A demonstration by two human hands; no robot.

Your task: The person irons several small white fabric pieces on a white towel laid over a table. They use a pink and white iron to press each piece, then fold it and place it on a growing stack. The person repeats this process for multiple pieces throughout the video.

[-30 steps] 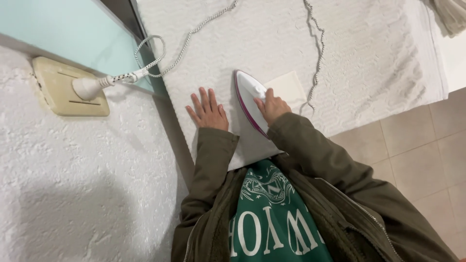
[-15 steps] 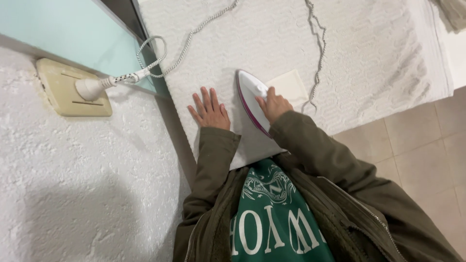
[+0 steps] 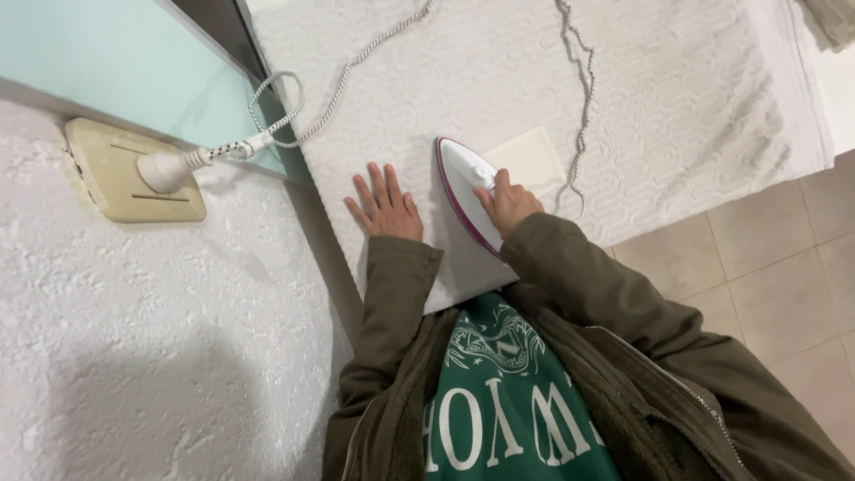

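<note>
Right hand, fingers clamped on the iron's handle, steers the iron over the white cloth; left hand, 5 fingers spread flat just beside it, holds the cloth taut.

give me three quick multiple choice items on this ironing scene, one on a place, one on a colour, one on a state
1. Where is the left hand?
A. flat on the white cloth
B. on the wall socket
C. on the iron

2. What colour is the iron's edge trim?
A. blue
B. magenta
C. yellow

3. Is the plug in the socket?
A. lying loose
B. plugged in
C. hidden

Answers:
1 A, palm down beside the iron.
2 B, a magenta line rims the white body.
3 B, it sits in the socket; the right hand grips the iron.
</note>
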